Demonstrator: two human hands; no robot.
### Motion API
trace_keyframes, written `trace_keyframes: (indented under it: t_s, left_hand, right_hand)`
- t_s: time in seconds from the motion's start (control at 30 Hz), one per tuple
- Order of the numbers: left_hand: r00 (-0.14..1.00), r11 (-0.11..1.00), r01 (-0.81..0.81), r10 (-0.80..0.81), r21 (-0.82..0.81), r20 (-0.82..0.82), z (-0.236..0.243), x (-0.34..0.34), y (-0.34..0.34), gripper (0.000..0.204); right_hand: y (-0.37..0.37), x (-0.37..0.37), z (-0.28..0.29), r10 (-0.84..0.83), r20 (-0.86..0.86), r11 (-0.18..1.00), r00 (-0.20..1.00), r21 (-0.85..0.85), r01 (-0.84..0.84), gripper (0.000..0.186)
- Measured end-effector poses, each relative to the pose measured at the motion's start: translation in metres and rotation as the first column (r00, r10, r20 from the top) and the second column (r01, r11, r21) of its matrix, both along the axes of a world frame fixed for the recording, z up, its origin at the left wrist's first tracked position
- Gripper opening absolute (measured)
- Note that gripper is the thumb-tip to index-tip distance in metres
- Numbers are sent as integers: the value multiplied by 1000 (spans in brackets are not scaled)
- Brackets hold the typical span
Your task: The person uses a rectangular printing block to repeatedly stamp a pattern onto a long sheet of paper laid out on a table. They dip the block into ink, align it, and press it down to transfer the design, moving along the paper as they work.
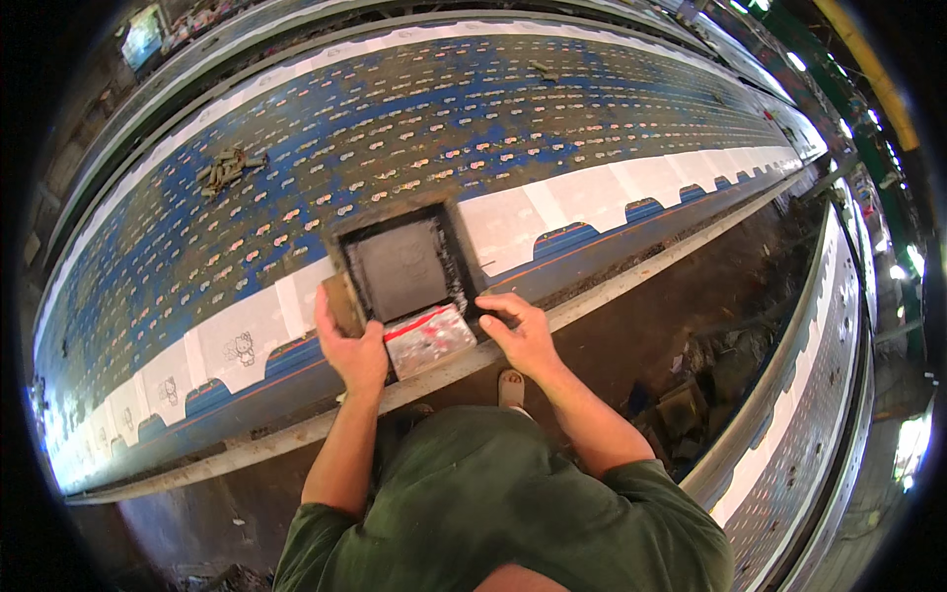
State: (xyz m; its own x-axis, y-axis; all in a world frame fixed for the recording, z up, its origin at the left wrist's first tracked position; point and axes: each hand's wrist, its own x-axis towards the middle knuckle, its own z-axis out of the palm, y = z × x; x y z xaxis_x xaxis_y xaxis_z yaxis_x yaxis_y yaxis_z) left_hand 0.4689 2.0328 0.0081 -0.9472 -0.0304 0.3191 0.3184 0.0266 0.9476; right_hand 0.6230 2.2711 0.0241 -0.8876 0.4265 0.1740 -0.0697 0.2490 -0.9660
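A screen-printing frame (400, 264) with dark borders and a grey mesh sits over the near edge of the printing table, slightly tilted. My left hand (352, 347) grips its near left corner, thumb on the near side and fingers along a tan block (342, 304). At the near right corner my right hand (516, 331) is closed on the frame's edge, thumb and fingers bent together. Between my hands, a silvery panel (431, 345) smeared with red extends from the frame's near side. White cloth pieces (518, 222) lie along the table's near edge, partly hidden by the frame.
The long blue-and-brown table (404, 118) carries rows of small prints. Several wooden pieces (232, 170) are piled at far left. Outlined cartoon cats (240, 347) mark some cloth. A metal rail (612, 294) runs before me; another table (804, 395) stands to the right, with debris (681, 409) below.
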Motion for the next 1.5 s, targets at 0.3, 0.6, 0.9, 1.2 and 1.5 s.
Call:
trace_keyframes:
  t_s: [0.3,0.6,0.9,1.2,1.5]
  left_hand:
    - [995,992,6,-19,128,99,-13,34,162,96]
    - [970,975,18,-71,222,234,-3,42,179,97]
    - [950,962,13,-97,272,296,2,42,191,98]
    - [955,968,24,-96,249,279,-8,39,197,99]
    - [947,921,51,-166,385,273,-32,23,182,75]
  right_hand:
    - [162,44,1,81,18,973,997,215,-83,36]
    - [188,49,25,283,-91,805,955,564,-185,34]
    - [156,14,37,458,60,459,887,839,-294,59]
    - [164,-9,54,495,197,273,846,889,-367,40]
    - [198,-105,87,506,493,340,707,640,-689,30]
